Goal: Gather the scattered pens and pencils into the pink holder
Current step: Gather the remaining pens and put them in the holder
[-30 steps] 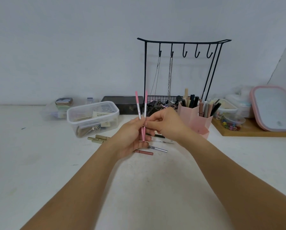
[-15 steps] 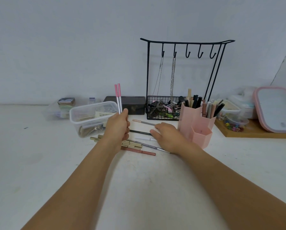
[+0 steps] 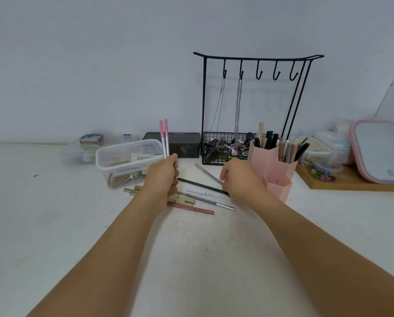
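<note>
Left hand (image 3: 162, 179) grips two pink pens (image 3: 164, 139); right hand (image 3: 238, 177) grip's contents hidden.

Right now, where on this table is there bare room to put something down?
The near table around the forearms is bare, and so is the left side in front of the clear tub. It is crowded between the hands, where loose pens lie, and along the wall from the wire rack and pink holder to the wooden tray.
</note>
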